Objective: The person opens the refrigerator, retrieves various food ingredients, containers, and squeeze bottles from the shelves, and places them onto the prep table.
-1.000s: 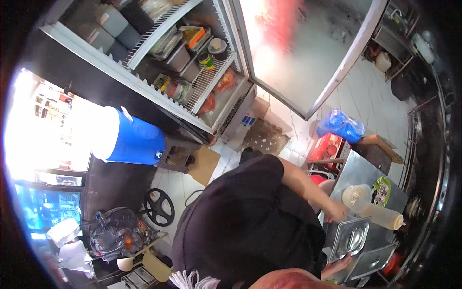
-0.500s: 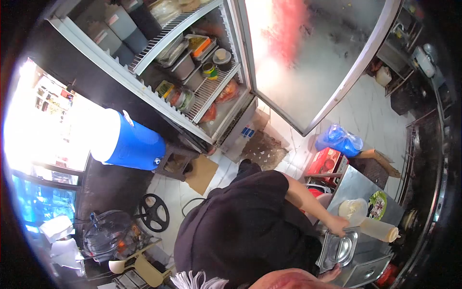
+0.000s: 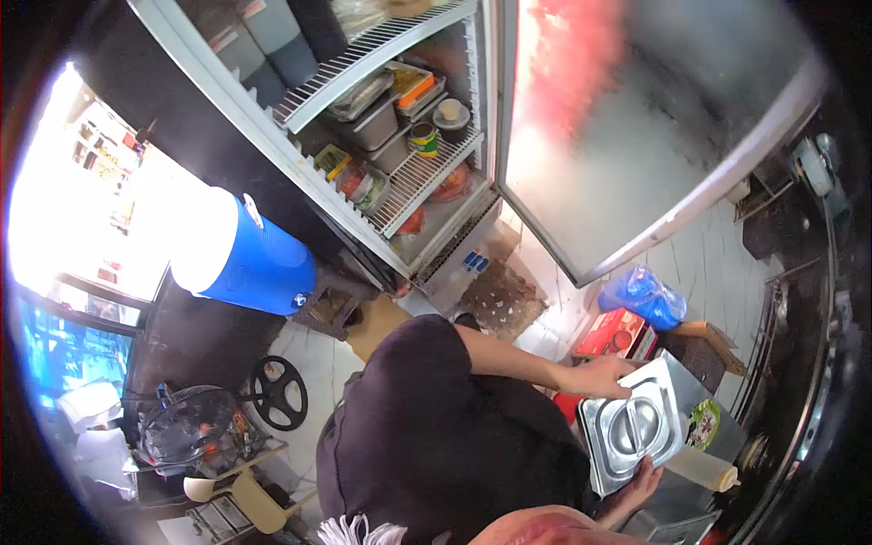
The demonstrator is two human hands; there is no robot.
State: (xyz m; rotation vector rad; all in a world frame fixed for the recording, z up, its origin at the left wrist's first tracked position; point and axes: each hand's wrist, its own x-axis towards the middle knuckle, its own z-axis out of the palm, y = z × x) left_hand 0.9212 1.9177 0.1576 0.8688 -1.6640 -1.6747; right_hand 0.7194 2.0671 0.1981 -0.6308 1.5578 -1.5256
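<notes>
A rectangular stainless steel food pan (image 3: 601,459) with a recessed-handle lid (image 3: 672,436) is held above the counter, slightly tilted. My left hand (image 3: 599,377) grips its upper edge in the view, thumb lying over the lid. At the lower edge my right hand (image 3: 639,490) is closed round the rim, with part of the palm hidden beneath the pan. A squeeze bottle (image 3: 704,469) with pale contents lies just beyond the pan. Near it on the counter is a green-patterned dish (image 3: 704,424).
A refrigerator (image 3: 363,136) with loaded shelves stands on my left, its glass door (image 3: 627,154) swung open. A red box (image 3: 618,334) and blue plastic-wrapped bundle (image 3: 643,298) are beside the steel counter (image 3: 695,391). Behind me are a blue cooler (image 3: 263,268) and cream chair (image 3: 257,502).
Both hands have lifted the food pan off the counter, and it now covers the pale container seen earlier. My body and view have turned slightly towards the refrigerator.
</notes>
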